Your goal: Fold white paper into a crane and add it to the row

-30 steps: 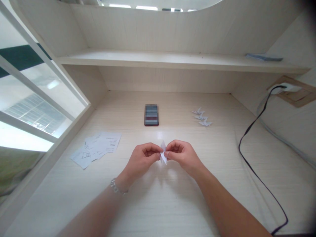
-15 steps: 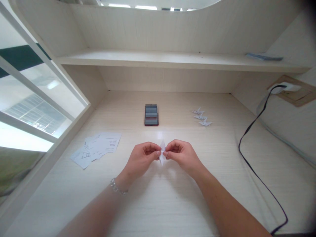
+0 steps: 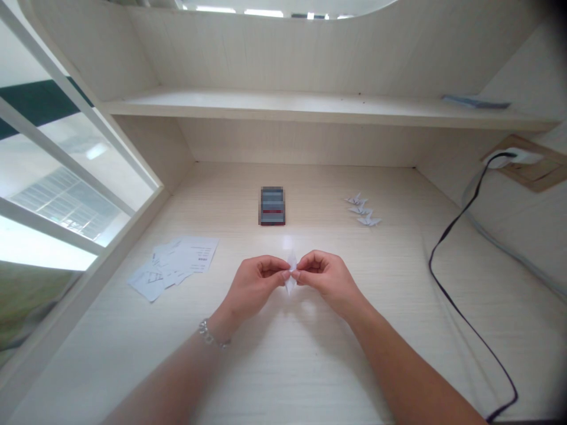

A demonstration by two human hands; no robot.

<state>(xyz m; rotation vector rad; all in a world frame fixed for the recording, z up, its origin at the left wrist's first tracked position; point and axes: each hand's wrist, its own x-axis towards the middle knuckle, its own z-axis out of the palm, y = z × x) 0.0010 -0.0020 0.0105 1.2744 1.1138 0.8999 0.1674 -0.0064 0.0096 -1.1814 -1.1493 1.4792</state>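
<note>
Head view: paper [image 3: 290, 280] is pinched between left hand [image 3: 253, 287] and right hand [image 3: 326, 277], fingertips together, just above the surface [image 3: 283, 366]. Uneven pinching could skew or tear the crease.

Head camera, looking forward-down, close over desk [image 3: 283, 366].

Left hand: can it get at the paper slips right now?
Probably yes: bare desk lies between left hand and slips, though it pinches the folded paper with the right hand.
</note>
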